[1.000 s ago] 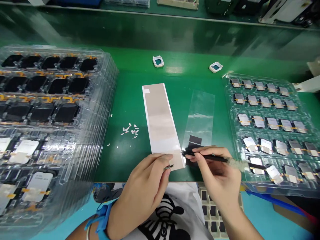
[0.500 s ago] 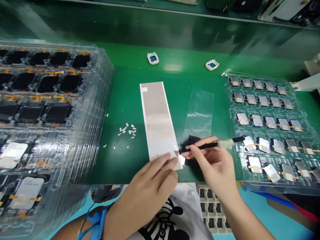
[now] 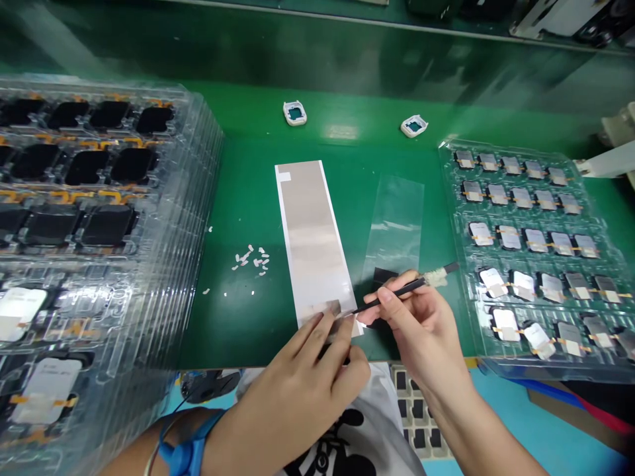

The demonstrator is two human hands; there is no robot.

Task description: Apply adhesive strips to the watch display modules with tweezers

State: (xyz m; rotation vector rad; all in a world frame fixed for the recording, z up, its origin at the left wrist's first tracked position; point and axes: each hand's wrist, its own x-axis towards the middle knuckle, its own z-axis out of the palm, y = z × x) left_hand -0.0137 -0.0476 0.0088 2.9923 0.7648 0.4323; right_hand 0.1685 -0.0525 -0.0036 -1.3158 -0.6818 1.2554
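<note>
A long beige sheet with white edges [image 3: 315, 225] lies on the green bench in front of me. My left hand [image 3: 312, 377] rests on its near end, fingers stretched out and pressing down. A small grey translucent piece [image 3: 333, 308] shows at those fingertips; what lies beneath them is hidden. My right hand [image 3: 421, 324] grips slim black tweezers [image 3: 399, 291] with pale wrapping towards the rear. Their tip touches or nearly touches the sheet's near right corner, close to my left fingertips. Beside my right fingers lies a black piece [image 3: 384, 276], partly covered by them.
Stacked clear trays [image 3: 198, 192] with black screens stand at left. At right sits a clear tray [image 3: 464, 264] of silver-backed parts. A clear plastic bag [image 3: 397, 211], small white scraps [image 3: 258, 261] and two white frames, one left [image 3: 295, 113], one right [image 3: 414, 125], lie on the bench.
The tweezers have tilted and their tip has moved slightly down and left, towards my left fingertips. My left fingers have shifted and spread a little on the sheet's near end.
</note>
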